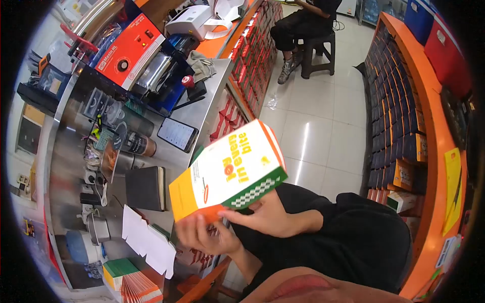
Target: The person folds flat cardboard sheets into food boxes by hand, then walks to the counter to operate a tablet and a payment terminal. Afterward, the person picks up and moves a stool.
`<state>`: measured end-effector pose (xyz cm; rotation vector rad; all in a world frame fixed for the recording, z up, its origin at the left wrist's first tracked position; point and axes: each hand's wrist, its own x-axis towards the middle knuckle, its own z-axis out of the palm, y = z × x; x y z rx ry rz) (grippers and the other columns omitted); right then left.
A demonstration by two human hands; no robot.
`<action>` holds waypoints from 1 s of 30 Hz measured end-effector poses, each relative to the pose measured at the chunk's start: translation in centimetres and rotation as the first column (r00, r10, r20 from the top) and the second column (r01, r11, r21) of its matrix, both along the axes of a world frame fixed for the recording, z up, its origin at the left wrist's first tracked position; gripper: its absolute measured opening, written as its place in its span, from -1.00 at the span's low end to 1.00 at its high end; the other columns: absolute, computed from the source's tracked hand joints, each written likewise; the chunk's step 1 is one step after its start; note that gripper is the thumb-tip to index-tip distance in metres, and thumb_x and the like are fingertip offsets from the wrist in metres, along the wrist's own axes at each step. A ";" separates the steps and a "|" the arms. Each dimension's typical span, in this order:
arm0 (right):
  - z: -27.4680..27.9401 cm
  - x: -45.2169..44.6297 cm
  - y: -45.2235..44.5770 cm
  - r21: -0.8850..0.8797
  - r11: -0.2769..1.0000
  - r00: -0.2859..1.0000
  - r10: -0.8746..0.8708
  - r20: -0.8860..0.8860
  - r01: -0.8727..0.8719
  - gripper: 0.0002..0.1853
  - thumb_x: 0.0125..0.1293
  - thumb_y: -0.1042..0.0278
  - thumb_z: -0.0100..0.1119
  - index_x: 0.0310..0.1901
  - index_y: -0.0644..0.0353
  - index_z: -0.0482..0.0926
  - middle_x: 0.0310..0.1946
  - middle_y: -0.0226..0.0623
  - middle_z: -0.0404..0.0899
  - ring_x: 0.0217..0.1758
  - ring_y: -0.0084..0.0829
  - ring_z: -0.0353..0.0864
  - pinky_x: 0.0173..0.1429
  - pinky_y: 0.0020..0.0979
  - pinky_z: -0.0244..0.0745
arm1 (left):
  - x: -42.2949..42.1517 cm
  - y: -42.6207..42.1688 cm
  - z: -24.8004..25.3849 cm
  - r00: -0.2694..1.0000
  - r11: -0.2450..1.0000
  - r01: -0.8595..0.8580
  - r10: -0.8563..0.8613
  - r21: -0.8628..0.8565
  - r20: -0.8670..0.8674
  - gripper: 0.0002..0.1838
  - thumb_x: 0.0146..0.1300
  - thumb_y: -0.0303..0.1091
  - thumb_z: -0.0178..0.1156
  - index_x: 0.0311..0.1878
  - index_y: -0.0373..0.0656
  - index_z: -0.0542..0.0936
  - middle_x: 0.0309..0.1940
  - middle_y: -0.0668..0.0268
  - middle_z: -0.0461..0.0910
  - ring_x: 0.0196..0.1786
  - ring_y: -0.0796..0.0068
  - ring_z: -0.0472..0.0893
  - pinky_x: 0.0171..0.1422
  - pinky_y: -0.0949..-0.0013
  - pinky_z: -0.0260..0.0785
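A white, yellow, orange and green box (pixel 227 169) printed with "joy in every bite" is held tilted over the edge of the metal counter. My right hand (pixel 270 214) is closed round its lower green side, with the thumb near the orange end and some fingers hidden behind. My left hand (pixel 207 236), partly blurred, has curled fingers gripping the box's orange end. Below and left of the hands, a flat white cut-out sheet (pixel 146 240) lies on the counter, near a stack of folded green and orange boxes (pixel 132 280).
On the counter are a phone (pixel 178 134), a dark notebook (pixel 145 188), jars (pixel 139 143) and a red machine (pixel 130 53). A seated person (pixel 303 25) is beyond the tiled aisle. Dark stacked boxes (pixel 391 108) fill the orange shelf at right.
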<state>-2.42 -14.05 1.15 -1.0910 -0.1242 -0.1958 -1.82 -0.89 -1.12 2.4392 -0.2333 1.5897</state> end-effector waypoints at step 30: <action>-3.5 -0.9 0.0 -0.544 0.717 0.858 -0.146 0.493 0.435 -0.61 0.09 0.39 0.37 0.01 0.15 0.61 -0.09 -0.19 0.64 -0.11 -0.11 0.68 -0.05 -0.21 0.61 | -2.2 0.8 -1.2 0.667 0.181 0.267 -0.744 -0.947 0.045 -0.87 0.14 -0.50 0.35 -0.38 -0.37 0.60 -0.39 0.26 0.52 -0.26 0.46 0.49 -0.07 0.43 0.32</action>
